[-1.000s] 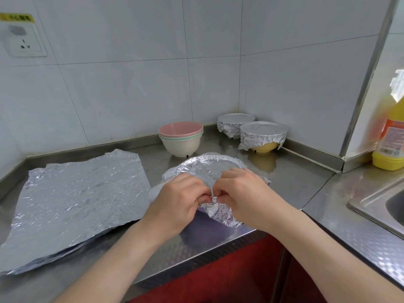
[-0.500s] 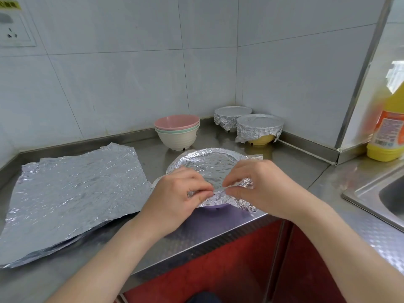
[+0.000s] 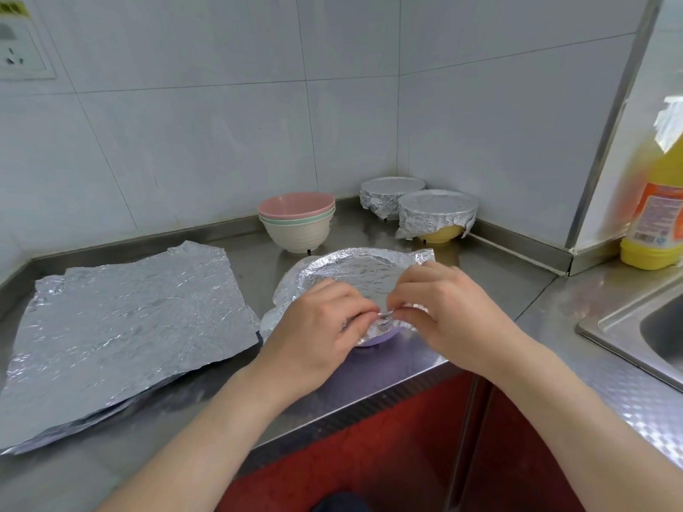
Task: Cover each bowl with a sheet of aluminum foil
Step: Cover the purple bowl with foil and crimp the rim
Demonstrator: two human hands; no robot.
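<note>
A purple bowl (image 3: 373, 341) stands near the counter's front edge with a foil sheet (image 3: 351, 269) laid over its top. My left hand (image 3: 318, 327) and my right hand (image 3: 443, 308) both pinch the foil at the near rim, fingertips almost touching. A corner of the foil sticks out at the far right. A stack of flat foil sheets (image 3: 122, 327) lies to the left. Three uncovered bowls (image 3: 297, 225), pink on top, are stacked behind. Two foil-covered bowls, the rear one (image 3: 388, 195) and a yellow one (image 3: 436, 216), sit in the corner.
The steel counter (image 3: 517, 286) meets tiled walls at the back. A sink (image 3: 643, 327) lies at the right, with a yellow bottle (image 3: 658, 216) beside the wall behind it. A red cabinet front (image 3: 369, 456) is below the counter edge. A wall socket (image 3: 18, 53) is at upper left.
Both hands have kept pinching the foil along the near rim, folding it down tighter; the purple bowl's side now shows beneath. The camera tilted slightly.
</note>
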